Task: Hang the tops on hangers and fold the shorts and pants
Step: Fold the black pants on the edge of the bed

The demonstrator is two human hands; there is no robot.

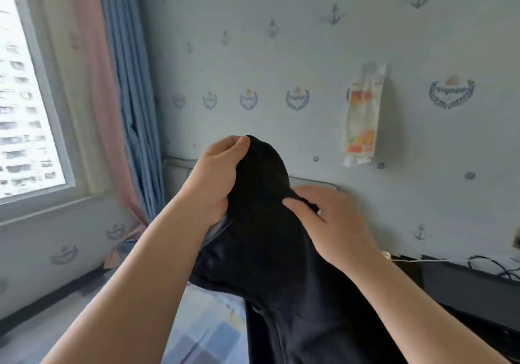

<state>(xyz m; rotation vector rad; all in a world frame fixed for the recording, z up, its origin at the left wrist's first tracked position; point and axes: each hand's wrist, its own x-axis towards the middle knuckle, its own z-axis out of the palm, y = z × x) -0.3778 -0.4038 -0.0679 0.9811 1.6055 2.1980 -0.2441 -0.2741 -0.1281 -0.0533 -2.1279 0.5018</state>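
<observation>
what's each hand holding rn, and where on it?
One black garment: left hand pinches its raised top end, right hand grips the fabric lower down. Top or pants: cannot tell.

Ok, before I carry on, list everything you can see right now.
garment: one, black, held up at centre above the bedsheet
bedsheet: one, blue and white check, bottom centre
window: one, white frame, far left
pink curtain: one, pink, beside the window
blue curtain: one, blue, right of the pink curtain
wallpaper: one, pale blue with anchors and crests, back wall
packet: one, white and orange, hanging on the wall
dark surface: one, black, lower right
cables: several, black and white, on the dark surface
left hand: grips the garment's top
right hand: pinches the garment lower down
</observation>
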